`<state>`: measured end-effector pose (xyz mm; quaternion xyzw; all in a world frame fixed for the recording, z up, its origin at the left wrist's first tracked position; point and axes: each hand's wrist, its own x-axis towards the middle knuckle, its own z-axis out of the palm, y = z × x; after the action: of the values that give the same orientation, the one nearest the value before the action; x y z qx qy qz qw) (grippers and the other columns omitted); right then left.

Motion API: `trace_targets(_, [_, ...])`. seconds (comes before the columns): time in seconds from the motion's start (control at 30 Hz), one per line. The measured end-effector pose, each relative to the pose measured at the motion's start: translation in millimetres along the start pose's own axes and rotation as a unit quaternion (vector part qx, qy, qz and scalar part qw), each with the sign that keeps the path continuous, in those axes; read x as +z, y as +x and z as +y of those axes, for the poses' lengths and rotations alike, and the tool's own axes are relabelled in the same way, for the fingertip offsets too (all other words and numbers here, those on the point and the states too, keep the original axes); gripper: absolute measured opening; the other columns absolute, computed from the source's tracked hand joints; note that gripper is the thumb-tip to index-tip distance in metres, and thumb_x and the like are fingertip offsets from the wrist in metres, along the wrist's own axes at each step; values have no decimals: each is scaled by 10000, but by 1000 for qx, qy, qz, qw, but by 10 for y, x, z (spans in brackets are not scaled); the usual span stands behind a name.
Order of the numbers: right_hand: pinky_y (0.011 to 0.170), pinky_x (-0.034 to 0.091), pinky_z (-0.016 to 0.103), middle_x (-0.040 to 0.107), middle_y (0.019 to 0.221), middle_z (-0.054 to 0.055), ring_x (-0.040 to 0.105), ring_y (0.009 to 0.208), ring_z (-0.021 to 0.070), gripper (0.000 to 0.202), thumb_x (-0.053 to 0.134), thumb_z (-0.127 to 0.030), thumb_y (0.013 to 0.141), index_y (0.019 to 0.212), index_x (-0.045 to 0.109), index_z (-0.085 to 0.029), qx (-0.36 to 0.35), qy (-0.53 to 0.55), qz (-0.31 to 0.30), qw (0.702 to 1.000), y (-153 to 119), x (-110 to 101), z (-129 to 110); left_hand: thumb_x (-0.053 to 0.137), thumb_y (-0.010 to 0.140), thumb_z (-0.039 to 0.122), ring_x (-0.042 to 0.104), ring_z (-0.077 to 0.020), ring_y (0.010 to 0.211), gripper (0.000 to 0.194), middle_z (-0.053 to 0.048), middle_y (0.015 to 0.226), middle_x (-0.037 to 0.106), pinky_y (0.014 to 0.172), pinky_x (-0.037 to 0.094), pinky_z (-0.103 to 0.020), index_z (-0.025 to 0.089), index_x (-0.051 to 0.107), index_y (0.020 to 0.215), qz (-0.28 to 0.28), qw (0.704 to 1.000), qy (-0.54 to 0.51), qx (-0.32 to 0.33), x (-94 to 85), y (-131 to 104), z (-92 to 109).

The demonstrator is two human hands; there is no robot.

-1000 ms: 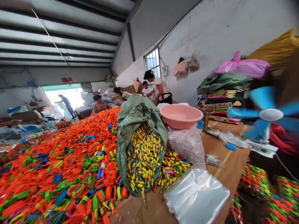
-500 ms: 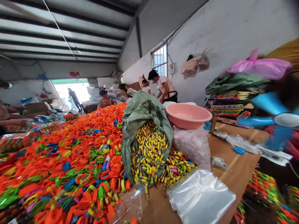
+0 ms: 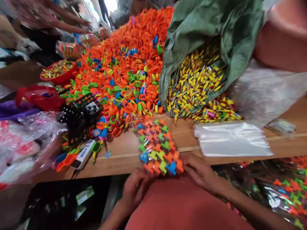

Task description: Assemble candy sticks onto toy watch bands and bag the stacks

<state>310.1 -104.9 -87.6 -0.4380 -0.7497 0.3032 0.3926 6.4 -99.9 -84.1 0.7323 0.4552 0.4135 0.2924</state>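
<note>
A clear plastic bag packed with small orange, green, yellow and blue plastic toys (image 3: 158,145) lies at the table's front edge, close to my body. My left hand (image 3: 136,187) has its fingers curled at the bag's lower left corner. At the lower right corner, my right hand (image 3: 198,169) pinches the bag's edge; both hands are somewhat blurred. Beyond the bag rises a big heap of loose toys (image 3: 129,67), mostly orange. To its right, a green woven sack (image 3: 192,22) lies with its mouth towards me, spilling small yellow-capped sticks (image 3: 196,83).
A stack of clear flat bags (image 3: 232,139) lies right of the packed bag. A pink basin (image 3: 285,38) sits behind it. On the left are a red bowl (image 3: 59,72), black baskets (image 3: 79,118) and a white box-shaped device (image 3: 83,153). A co-worker's arms (image 3: 69,25) reach in at the far left.
The view has swung down from the room to the table's front edge. My two hands and the packed bag have come into sight.
</note>
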Motion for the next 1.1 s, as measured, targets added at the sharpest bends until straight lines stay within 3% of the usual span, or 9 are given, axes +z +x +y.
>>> trace_targets(0.1, [728,513,282,699,879,30,661,809,170,99,554,-238,1014,943,622,-234,0,-3,95,995,462,0,38,641,967,271,679,-158,741,72,-7,806,692,682,572,-271,244,682,915,136,991,-4,9,5,354,-40])
trace_targets(0.13, [725,509,285,690,869,23,653,798,169,84,573,-261,1008,945,621,-233,2,5,116,993,665,-18,45,670,944,270,661,-143,715,56,3,800,676,665,552,-252,235,670,901,204,979,-8,10,16,563,-43])
trace_targets(0.23, [660,493,274,631,780,-11,610,706,148,194,606,-391,995,885,582,-233,19,84,193,977,1326,-84,87,690,924,312,620,-109,696,108,16,833,634,667,525,-227,216,641,931,293,955,-41,33,31,1266,-12])
trace_targets(0.37, [537,467,253,582,684,-40,552,585,129,364,690,-559,901,825,521,-246,46,197,243,949,2076,-138,237,620,978,449,635,-147,868,243,-16,930,615,819,541,-274,222,639,1064,258,964,-38,60,-1,1946,27])
trace_targets(0.5, [535,470,257,564,655,-41,550,586,135,359,711,-539,877,839,505,-249,72,232,255,936,2449,-203,456,721,895,567,565,-244,1203,501,-82,1241,553,1064,479,-397,263,634,1283,170,978,46,109,-1,2183,-14])
trace_targets(0.67, [690,549,314,646,875,18,633,784,175,333,715,-492,881,1039,568,-237,26,190,266,945,2301,-296,460,688,919,577,455,-296,1376,373,-94,1439,465,1166,386,-481,284,728,1145,132,978,94,132,120,2260,-58])
trace_targets(0.83, [946,525,459,625,1091,97,600,1080,265,117,641,-316,964,1064,659,-256,-115,-101,342,927,1737,-163,299,579,947,654,461,-292,1392,456,-109,1461,508,1161,385,-477,257,748,1099,149,973,98,145,294,2354,-41])
trace_targets(0.97, [878,541,444,604,1087,113,593,1012,263,140,633,-263,966,1099,676,-249,-132,-210,264,932,1541,65,488,530,955,678,458,-295,1405,512,-130,1488,501,1152,376,-468,247,731,1143,107,973,124,166,345,2446,-37])
trace_targets(1.1, [850,526,404,594,1061,118,562,992,253,151,559,-213,984,1072,681,-214,-107,-263,277,918,1594,181,764,631,903,675,422,-326,1433,538,-141,1550,454,1162,338,-490,256,689,1236,39,965,179,186,333,2494,-66])
